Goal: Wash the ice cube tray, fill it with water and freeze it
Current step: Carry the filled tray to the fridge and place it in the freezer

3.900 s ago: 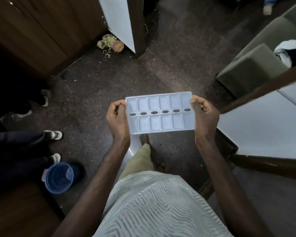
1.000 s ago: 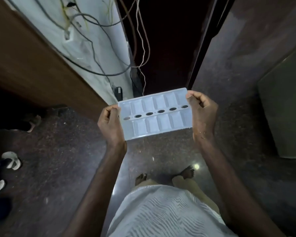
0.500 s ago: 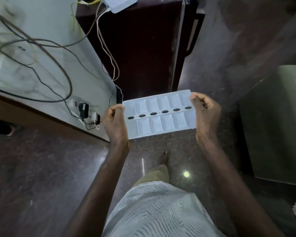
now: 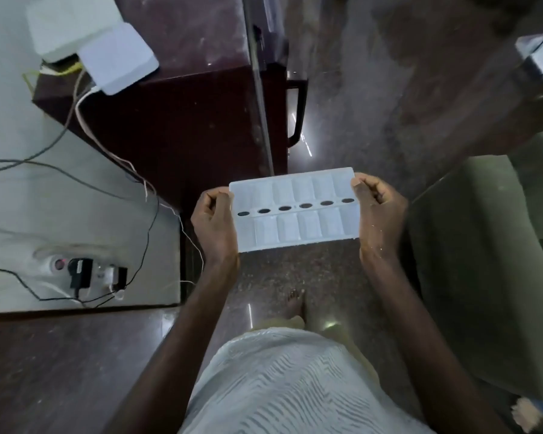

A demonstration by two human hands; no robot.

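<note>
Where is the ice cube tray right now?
In the head view the ice cube tray is near the middle, held above the floor between the left hand and the right hand, near the dark red cabinet.

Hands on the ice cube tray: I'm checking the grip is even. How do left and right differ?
The left hand grips the ice cube tray at its left end, the right hand at its right end. The right hand sits higher in view than the left, as the tray slopes. Pale specks dot the right hand, not the left. Both pinch near the far corners with curled fingers.
</note>
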